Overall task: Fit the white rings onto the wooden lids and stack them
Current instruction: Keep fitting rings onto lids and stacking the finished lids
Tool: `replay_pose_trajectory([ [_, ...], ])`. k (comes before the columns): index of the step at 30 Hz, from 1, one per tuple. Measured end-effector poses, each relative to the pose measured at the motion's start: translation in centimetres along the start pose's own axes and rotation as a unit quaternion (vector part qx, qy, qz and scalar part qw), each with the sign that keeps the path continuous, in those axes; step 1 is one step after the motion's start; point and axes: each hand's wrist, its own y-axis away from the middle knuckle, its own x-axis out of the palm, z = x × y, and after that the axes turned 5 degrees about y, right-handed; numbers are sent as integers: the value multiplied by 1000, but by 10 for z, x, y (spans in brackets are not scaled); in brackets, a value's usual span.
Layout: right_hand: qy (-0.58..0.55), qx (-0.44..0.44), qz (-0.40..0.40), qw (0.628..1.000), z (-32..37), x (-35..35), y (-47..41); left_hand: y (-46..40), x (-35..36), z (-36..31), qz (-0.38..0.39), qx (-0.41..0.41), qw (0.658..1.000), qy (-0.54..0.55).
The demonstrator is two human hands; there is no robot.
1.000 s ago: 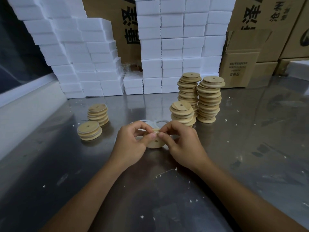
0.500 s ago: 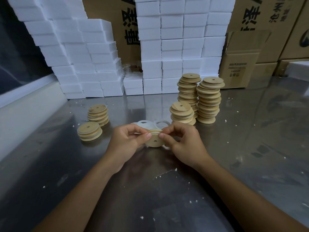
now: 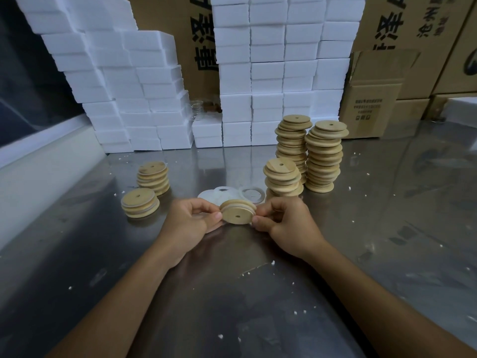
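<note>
A round wooden lid (image 3: 237, 215) with a small centre hole is held on edge between both hands, a white ring seated around its rim groove. My left hand (image 3: 191, 223) pinches its left side and my right hand (image 3: 282, 222) pinches its right side. Loose white rings (image 3: 251, 195) lie on the metal table just behind the lid. Two short stacks of ringed lids (image 3: 140, 202) (image 3: 153, 177) stand at the left. Bare wooden lids stand in a short stack (image 3: 282, 178) and two tall stacks (image 3: 293, 143) (image 3: 325, 156) at the right.
The work surface is a steel table (image 3: 232, 293) sprinkled with white foam crumbs. Walls of white foam blocks (image 3: 271, 73) and cardboard boxes (image 3: 371, 109) line the back. A white ledge (image 3: 38, 161) runs along the left.
The lid has turned in my fingers so its flat face with the hole now tilts toward me, and the white ring has been worked around its rim. Both hands stayed in place.
</note>
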Motion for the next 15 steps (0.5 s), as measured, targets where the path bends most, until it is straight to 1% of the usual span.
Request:
replay_pose_trajectory([
  [5, -10, -3, -12, 1000, -2, 2, 0, -1, 0, 3, -12, 20, 999, -45],
  [8, -36, -11, -33, 999, -2, 2, -1, -1, 3, 3, -9, 46, 991, -127],
  [11, -52, -44, -43, 997, -1, 1, -1, 3, 10, 2, 1, 99, 976, -193],
  [12, -65, -52, -43, 996, 0, 1, -1, 4, 12, 2, 0, 107, 976, -189],
  [13, -87, -56, -38, 994, 2, 1, -1, 5, 14, 2, 0, 102, 981, -163],
  [15, -151, -54, -19, 987, 4, 1, 0, 7, 19, 1, 2, 67, 995, -78],
])
